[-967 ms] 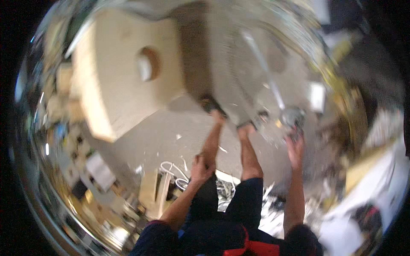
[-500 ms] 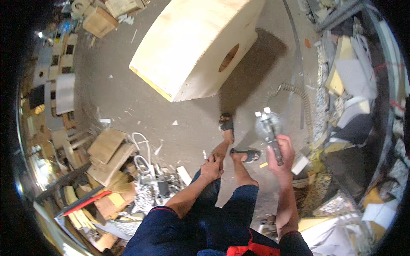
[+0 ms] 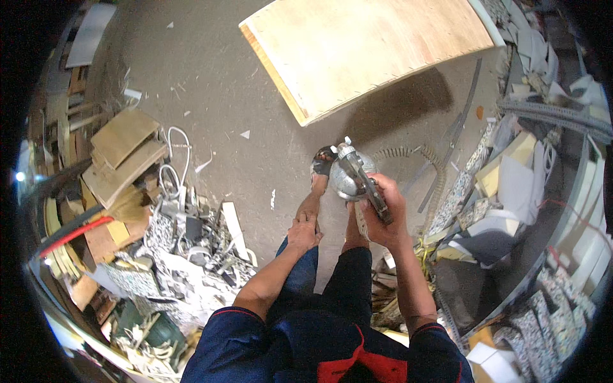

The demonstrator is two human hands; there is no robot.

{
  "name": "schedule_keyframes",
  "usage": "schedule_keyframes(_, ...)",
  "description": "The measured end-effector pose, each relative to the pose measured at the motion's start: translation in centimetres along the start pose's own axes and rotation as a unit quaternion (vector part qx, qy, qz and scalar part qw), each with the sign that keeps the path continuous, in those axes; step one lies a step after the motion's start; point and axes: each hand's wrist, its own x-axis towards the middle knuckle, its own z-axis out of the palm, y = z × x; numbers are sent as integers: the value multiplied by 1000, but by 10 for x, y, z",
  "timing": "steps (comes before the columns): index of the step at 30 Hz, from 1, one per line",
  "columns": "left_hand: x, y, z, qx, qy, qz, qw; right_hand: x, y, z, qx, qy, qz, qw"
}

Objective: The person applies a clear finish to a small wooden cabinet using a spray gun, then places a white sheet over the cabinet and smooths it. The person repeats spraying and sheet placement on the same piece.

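My right hand is closed round the handle of a metal spray gun with a round silver cup beneath it. A coiled hose shows on the floor beyond the gun. My left hand lies over my left knee, its fingers resting on the leg with no object visible in them. Ahead of me stands a large pale plywood piece with a curved top face and a row of staples along its near edge. Its side is out of sight from here.
Foam and fabric offcuts heap along the right. At the left lie wooden boards, a broom with a red part beside it, and a pile of white and speckled scraps. A thin dark strip crosses the floor at right.
My view has turned, so the plywood piece appears farther right and its round-holed side has gone from sight. The spray gun has come in closer to my legs. My left hand stays on the knee.
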Motion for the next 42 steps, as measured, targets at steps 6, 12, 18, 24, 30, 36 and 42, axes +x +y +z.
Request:
schedule_keyframes(6, -7, 24, 25, -38, 11, -67, 997, 15, -3, -6, -22, -56, -31, 998)
schedule_keyframes(12, -7, 28, 68, -88, 58, -115, 988, 21, -3, -15, -53, -102, -88, 989)
schedule_keyframes(18, -23, 33, 0, -358, 446, -103, 814, 10, -3, -31, -44, -128, -53, 989)
schedule_keyframes(24, -84, 96, -205, -116, 527, 156, 827, 2, -3, -42, -16, -166, -71, 984)
schedule_keyframes(30, -94, 153, -269, -65, 246, 235, 938, -8, -6, -48, 57, -187, -14, 981)
schedule_keyframes(36, -85, 152, -260, -151, 171, 257, 939, -14, -1, -54, 7, -206, -70, 976)
schedule_keyframes(42, -69, 151, -252, -145, 129, 319, 928, -19, 0, -56, -12, -234, -42, 971)
